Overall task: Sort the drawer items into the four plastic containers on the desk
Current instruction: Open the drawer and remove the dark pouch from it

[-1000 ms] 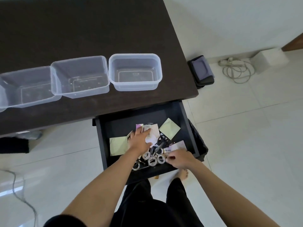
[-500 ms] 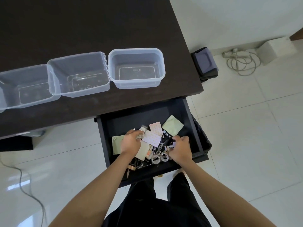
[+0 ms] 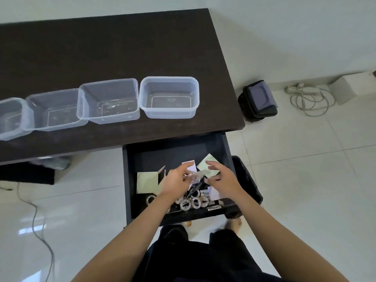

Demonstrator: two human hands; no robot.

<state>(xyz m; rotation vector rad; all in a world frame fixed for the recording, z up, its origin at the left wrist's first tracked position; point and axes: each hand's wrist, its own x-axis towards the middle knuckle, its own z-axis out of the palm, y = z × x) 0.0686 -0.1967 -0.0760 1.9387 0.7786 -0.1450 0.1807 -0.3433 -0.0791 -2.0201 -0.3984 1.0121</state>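
Four clear plastic containers (image 3: 109,100) in a row across frame's middle left, upright, nothing inside. Open dark drawer (image 3: 179,157) lower centre: pale yellow sticky notes (image 3: 147,182), white tape rolls (image 3: 192,202), jumbled small items.

On the white tiled floor (image 3: 305,180) right of the dark surface (image 3: 101,47) sit a black bag with a greyish top (image 3: 259,100), a coiled cable with what may be a power strip (image 3: 309,98), a white box (image 3: 354,86), and a grey cord (image 3: 40,231) at left.
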